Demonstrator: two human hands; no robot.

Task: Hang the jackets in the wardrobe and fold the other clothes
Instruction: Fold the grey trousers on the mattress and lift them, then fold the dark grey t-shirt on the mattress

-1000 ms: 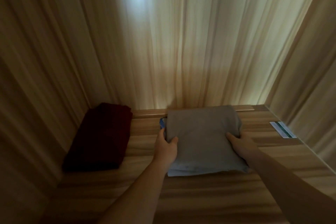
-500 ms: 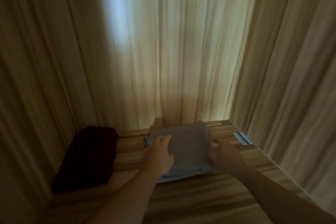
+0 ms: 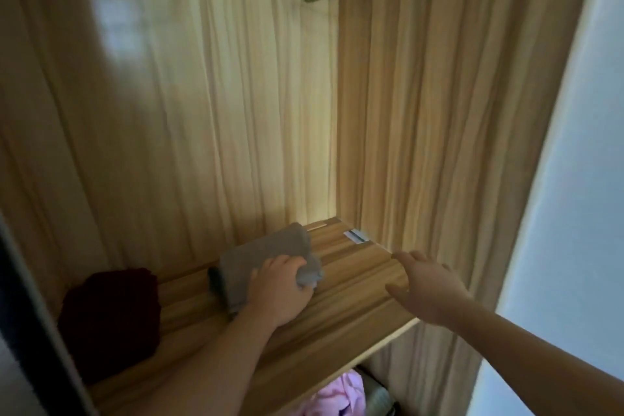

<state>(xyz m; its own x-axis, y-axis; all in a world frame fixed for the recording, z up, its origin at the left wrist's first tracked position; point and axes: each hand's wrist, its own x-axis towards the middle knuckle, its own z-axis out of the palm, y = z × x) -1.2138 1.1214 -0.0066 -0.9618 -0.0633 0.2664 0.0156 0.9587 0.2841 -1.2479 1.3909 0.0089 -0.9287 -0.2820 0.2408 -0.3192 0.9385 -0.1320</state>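
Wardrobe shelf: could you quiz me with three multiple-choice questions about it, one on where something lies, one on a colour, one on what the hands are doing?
1. Where does the dark red cloth lie on the shelf?
A. left end
B. right end
C. on the grey cloth

2. What colour is the cloth below the shelf?
A. green
B. pink
C. black

3. What is the left hand doing?
A. hanging free
B. holding a hanger
C. gripping the grey cloth

Answers: 1 A, it sits by the left wall. 2 B, a pink cloth shows under the shelf edge. 3 C, its fingers curl on the grey cloth while the right hand is open.
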